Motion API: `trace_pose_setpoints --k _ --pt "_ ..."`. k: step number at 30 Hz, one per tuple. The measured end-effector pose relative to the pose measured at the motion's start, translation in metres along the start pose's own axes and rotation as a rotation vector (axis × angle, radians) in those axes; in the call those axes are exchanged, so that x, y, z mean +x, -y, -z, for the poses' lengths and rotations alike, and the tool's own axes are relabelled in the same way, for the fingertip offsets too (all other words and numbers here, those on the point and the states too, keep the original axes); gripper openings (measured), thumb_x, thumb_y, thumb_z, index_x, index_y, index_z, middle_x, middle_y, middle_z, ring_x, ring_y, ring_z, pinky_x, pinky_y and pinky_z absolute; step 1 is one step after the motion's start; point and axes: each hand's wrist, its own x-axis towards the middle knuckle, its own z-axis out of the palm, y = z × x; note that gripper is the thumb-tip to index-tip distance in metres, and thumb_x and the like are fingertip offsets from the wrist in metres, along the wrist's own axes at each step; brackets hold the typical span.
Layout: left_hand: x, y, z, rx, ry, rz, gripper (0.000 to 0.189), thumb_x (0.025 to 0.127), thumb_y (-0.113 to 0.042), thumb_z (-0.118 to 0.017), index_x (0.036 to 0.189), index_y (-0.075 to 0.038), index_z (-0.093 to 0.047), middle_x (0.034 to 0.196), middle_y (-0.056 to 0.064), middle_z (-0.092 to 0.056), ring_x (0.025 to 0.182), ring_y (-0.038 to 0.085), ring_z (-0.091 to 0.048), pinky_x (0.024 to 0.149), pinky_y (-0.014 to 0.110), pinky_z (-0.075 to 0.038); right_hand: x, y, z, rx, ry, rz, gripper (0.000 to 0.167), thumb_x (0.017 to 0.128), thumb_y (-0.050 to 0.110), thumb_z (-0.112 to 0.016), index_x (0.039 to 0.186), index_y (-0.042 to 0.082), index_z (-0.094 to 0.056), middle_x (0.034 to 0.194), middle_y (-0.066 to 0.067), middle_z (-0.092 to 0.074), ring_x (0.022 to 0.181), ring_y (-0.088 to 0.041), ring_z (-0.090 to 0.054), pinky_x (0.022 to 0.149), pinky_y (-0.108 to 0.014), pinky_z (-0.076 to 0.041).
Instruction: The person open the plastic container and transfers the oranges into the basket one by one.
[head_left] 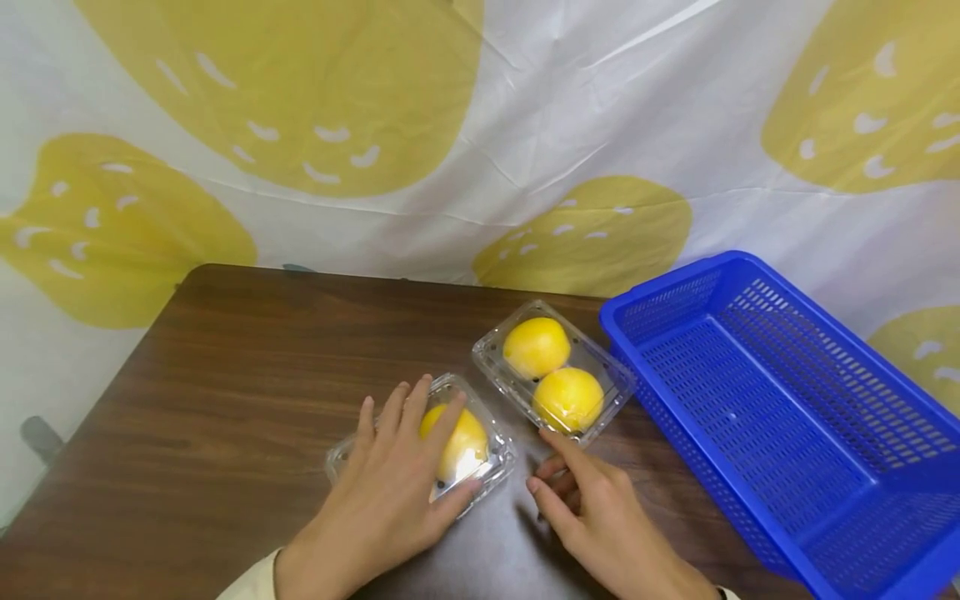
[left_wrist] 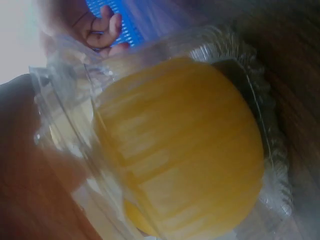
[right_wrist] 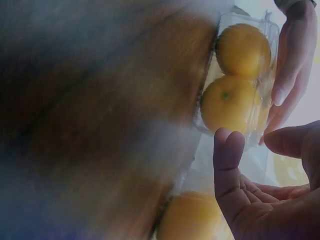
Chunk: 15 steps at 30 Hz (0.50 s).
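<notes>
My left hand (head_left: 390, 479) lies with spread, fairly straight fingers over a clear plastic fruit box (head_left: 497, 454). A round yellow-orange fruit (head_left: 461, 442) shows beside its fingers; the hand hides part of that box. In the right wrist view, two such fruits (right_wrist: 245, 50) sit in the box near the left hand. Farther back, a second clear box (head_left: 592, 350) holds two more yellow fruits (head_left: 537, 346). Just in front of its near corner is my right hand (head_left: 600, 508), index finger extended, other fingers loosely bent, nothing held. Whether the index fingertip touches that box, I cannot tell.
A blue perforated plastic basket (head_left: 675, 408) stands on the right, its wall close beside the farther box. Both boxes lie on a dark wooden table (head_left: 247, 400). Behind the table hangs a white cloth (head_left: 555, 100) printed with large yellow shapes.
</notes>
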Motion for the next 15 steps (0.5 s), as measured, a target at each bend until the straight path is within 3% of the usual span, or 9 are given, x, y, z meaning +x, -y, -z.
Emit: trace_pose_setpoints --k 7,15 --pt "-0.003 -0.004 -0.002 0.065 0.025 -0.03 0.088 0.097 -0.069 -0.07 0.166 -0.018 -0.05 0.168 0.026 -0.043 0.152 0.054 -0.043 0.121 0.081 -0.031 0.002 0.0 -0.005 0.169 0.108 -0.138 0.058 0.101 0.003 -0.078 0.154 -0.005 -0.056 0.098 -0.001 -0.077 0.069 -0.002 -0.068 0.056 -0.026 -0.06" --pt "-0.004 -0.007 -0.007 0.113 -0.022 -0.056 0.091 0.09 -0.069 -0.078 0.161 -0.017 -0.055 0.167 0.026 -0.042 0.15 0.055 -0.044 0.117 0.083 -0.034 0.006 -0.004 -0.013 0.318 0.176 -0.243 0.059 0.104 0.001 -0.072 0.158 -0.005 -0.05 0.103 -0.011 -0.078 0.074 -0.014 -0.072 0.06 -0.031 -0.064"
